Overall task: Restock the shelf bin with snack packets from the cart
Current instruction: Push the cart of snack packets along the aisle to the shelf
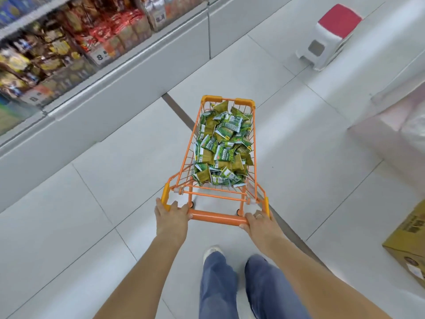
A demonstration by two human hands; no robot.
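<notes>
Both hands – left hand (171, 214), right hand (258, 221) – clamped on cart (218, 218) handle; snack packets (223, 143) inside, shelf (69, 54) stock blurry.

Snack packets (224, 143) fill the cart (218, 218); shelf (69, 47) left, stool (331, 35) ahead right.

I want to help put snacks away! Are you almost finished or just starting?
Just starting. Done: the orange cart is loaded with green snack packets. In hand: the left hand and right hand both grip the cart handle, beside the shelves. Left: every packet is yet to go into a shelf bin.
</notes>
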